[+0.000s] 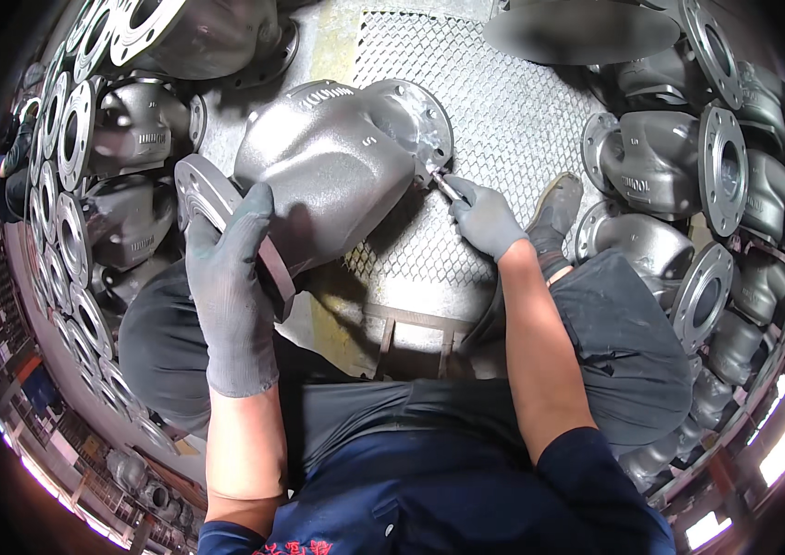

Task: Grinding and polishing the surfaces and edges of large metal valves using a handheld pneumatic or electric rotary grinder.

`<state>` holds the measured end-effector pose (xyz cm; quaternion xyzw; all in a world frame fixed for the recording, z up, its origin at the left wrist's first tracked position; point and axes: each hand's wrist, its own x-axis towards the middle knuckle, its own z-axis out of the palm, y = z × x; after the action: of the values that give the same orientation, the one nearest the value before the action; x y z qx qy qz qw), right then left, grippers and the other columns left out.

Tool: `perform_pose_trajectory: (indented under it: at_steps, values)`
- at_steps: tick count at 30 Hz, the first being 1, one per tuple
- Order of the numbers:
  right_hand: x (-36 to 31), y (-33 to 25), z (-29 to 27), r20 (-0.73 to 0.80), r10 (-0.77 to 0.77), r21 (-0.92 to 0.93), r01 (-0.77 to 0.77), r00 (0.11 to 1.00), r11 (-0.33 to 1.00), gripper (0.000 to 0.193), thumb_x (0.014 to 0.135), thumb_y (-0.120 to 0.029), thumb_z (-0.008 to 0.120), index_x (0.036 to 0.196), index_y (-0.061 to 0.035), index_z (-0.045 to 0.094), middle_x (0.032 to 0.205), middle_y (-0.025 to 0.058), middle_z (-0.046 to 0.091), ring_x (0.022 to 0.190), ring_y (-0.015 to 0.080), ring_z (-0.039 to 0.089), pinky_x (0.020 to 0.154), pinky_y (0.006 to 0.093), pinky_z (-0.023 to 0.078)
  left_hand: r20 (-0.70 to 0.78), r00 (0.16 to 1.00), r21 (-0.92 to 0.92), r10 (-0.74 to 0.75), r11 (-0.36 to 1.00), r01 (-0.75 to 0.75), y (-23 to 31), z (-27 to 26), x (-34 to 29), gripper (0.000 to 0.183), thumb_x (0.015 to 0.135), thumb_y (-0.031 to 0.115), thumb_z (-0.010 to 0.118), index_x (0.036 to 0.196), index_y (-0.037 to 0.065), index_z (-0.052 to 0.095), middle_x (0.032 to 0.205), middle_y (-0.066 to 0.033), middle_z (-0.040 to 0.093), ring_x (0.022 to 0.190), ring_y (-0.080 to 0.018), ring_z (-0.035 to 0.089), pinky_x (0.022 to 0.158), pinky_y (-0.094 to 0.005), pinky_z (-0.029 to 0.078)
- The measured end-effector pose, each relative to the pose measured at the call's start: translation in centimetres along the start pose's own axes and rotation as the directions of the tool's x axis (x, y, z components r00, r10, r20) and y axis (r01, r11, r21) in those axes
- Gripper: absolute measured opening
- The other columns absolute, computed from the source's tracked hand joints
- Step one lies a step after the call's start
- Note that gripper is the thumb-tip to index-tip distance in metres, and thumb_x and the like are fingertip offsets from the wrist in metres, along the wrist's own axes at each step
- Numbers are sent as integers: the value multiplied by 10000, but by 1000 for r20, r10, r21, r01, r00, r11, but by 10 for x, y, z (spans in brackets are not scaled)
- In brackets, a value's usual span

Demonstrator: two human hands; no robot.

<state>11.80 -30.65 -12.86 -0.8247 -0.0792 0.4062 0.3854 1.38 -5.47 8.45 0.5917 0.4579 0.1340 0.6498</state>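
Note:
A large grey cast-metal valve body [328, 166] lies between my legs, with a flange at each end. My left hand [231, 277], in a grey glove, grips the near flange [210, 190] at its rim, thumb up along the edge. In my right hand [490, 220], gloved too, is a slim metal hand tool [446, 185] whose exact kind I cannot make out. Its tip meets the lower edge of the far flange [420, 120], or sits just beside it. My right fingers wrap round the tool's shaft and hide its back end.
Similar flanged valve bodies [138, 129] are stacked on the left, and more castings [656, 166] line the right. Diamond-patterned metal plate [494, 102] covers the floor ahead. A dark blurred round object [582, 32] hangs at the top. My shoe [559, 203] is beside the right stack.

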Motion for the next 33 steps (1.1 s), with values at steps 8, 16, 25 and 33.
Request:
perform_pose_trajectory:
  at_steps: [8, 16, 25, 33]
  values:
    - [4, -7, 8, -80, -72, -141, 60, 994, 988, 461, 1014, -129, 505, 1454, -108, 643, 1172, 292, 729, 1097, 469, 704, 954, 498, 564, 6, 1000, -47, 11, 999, -11, -1, 1, 0, 249, 979, 111, 739, 1187, 2, 654, 972, -15, 649, 849, -93, 621, 782, -257, 520]
    - [-4, 4, -5, -11, 65, 69, -64, 998, 996, 488, 992, -130, 566, 1475, -104, 633, 1024, 237, 757, 864, 325, 747, 820, 411, 588, 43, 999, -13, 6, 1000, -6, -2, -5, 2, 237, 978, 108, 739, 1173, 2, 655, 951, -21, 649, 830, -91, 620, 760, -250, 510]
    - [2, 23, -7, 26, 36, 147, -40, 999, 988, 487, 981, -117, 556, 1460, -91, 639, 949, 208, 754, 747, 268, 735, 777, 391, 598, 32, 999, -4, -2, 1000, 2, -3, -5, 2, 272, 972, 135, 741, 1179, -19, 656, 991, -30, 664, 871, -104, 625, 810, -266, 504]
    - [-2, 8, -6, 52, 13, 5, -14, 999, 1000, 494, 976, -154, 545, 1457, -98, 644, 968, 234, 752, 819, 313, 742, 808, 403, 585, 17, 1000, 3, 5, 1000, -5, -4, -5, 3, 283, 976, 136, 736, 1198, -16, 649, 999, -27, 658, 879, -95, 621, 812, -264, 513]
